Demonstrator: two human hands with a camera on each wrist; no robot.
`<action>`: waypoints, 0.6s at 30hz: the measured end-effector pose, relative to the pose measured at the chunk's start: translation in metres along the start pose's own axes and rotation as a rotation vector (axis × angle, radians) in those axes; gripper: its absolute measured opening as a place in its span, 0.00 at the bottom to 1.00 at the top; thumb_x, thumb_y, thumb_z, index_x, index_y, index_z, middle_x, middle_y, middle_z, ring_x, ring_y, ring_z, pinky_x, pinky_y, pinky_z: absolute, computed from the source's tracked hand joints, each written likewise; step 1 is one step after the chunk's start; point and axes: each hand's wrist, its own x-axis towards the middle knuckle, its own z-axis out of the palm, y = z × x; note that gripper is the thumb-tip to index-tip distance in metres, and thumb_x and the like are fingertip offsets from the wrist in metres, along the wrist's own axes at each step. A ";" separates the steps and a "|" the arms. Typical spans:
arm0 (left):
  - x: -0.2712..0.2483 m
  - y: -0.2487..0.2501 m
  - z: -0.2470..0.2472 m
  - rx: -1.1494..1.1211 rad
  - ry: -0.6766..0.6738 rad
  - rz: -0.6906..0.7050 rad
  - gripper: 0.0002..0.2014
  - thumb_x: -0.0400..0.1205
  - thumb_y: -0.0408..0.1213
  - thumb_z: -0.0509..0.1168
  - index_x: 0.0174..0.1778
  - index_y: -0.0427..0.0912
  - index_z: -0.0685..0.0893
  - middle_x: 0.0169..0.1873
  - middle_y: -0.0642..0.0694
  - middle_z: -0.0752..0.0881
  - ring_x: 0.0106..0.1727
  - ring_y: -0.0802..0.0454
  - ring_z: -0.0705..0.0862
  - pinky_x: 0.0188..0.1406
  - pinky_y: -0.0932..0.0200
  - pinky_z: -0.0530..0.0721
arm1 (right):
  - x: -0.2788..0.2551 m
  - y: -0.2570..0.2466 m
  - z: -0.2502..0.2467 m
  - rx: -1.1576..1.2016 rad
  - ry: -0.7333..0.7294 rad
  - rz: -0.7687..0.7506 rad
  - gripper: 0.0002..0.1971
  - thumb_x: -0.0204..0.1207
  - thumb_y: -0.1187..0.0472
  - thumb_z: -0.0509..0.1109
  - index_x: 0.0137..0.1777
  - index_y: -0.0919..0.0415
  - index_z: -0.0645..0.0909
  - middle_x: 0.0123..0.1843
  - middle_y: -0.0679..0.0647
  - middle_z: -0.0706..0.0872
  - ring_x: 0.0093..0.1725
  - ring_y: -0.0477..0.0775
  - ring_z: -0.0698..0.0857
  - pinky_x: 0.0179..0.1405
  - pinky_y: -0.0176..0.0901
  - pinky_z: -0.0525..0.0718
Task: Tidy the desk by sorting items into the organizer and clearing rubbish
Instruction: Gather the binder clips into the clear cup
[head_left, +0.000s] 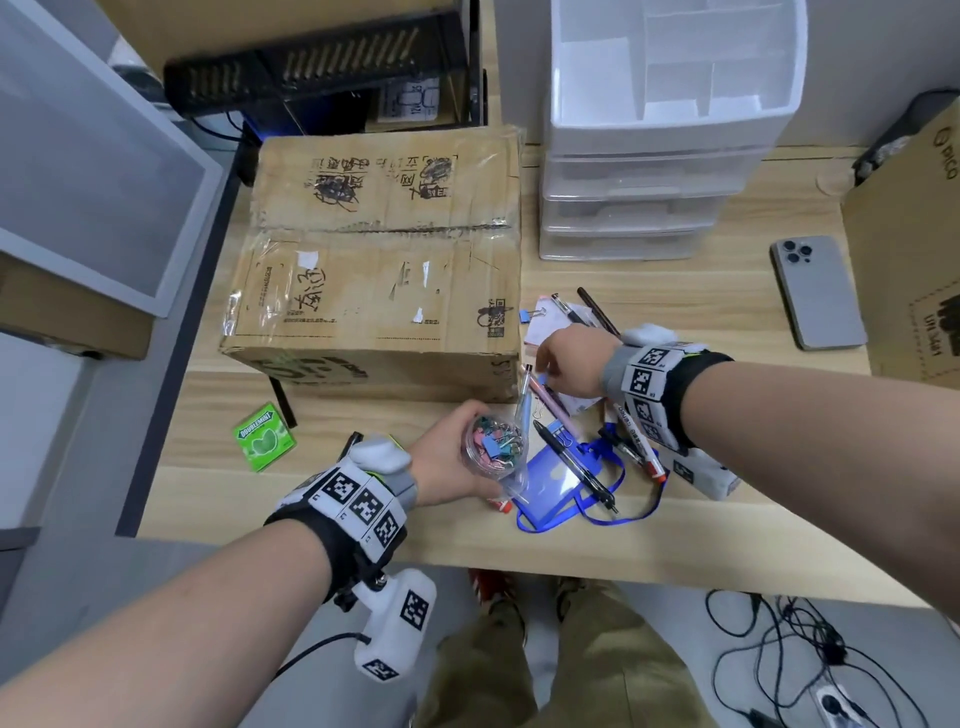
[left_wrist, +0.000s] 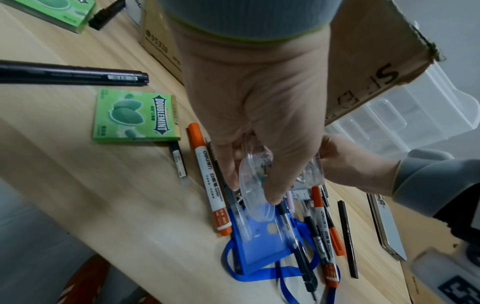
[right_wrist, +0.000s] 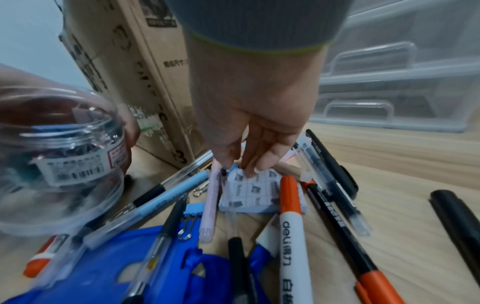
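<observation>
The clear jar (head_left: 493, 441) of binder clips, mouth up and long axis roughly upright, sits gripped in the left hand (head_left: 452, 462) above the surface (head_left: 363, 519), while the right hand (head_left: 569, 364) fingers (right_wrist: 255, 164) pinch into the unsorted pens (right_wrist: 293, 226); the organizer (head_left: 670, 130) looks empty, so the sorting seems barely begun.

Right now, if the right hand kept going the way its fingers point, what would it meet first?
Probably the small blue binder clip at the fingertips of the right hand, lying on the printed pad; contact is unclear.

DOUBLEMINT gum pack (left_wrist: 136, 118), deli marker (right_wrist: 294, 236)
</observation>
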 end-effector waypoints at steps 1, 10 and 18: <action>-0.001 -0.001 0.000 0.010 0.008 -0.001 0.40 0.59 0.34 0.87 0.65 0.47 0.75 0.53 0.52 0.88 0.55 0.56 0.88 0.55 0.64 0.85 | 0.000 -0.001 0.002 -0.019 0.003 0.000 0.13 0.75 0.59 0.69 0.58 0.52 0.88 0.54 0.50 0.91 0.55 0.56 0.88 0.53 0.49 0.89; -0.003 0.005 0.002 -0.023 0.016 -0.007 0.39 0.61 0.30 0.86 0.66 0.45 0.76 0.53 0.50 0.89 0.53 0.55 0.88 0.50 0.71 0.84 | 0.001 -0.001 0.012 -0.088 0.023 0.047 0.15 0.71 0.65 0.69 0.53 0.49 0.90 0.49 0.50 0.91 0.47 0.56 0.89 0.43 0.46 0.90; -0.006 0.003 0.002 -0.035 0.018 -0.006 0.38 0.61 0.31 0.85 0.65 0.46 0.76 0.52 0.53 0.89 0.52 0.58 0.88 0.51 0.70 0.84 | 0.003 -0.004 0.013 -0.117 0.009 0.037 0.11 0.71 0.62 0.72 0.51 0.50 0.89 0.48 0.50 0.90 0.45 0.56 0.89 0.42 0.49 0.91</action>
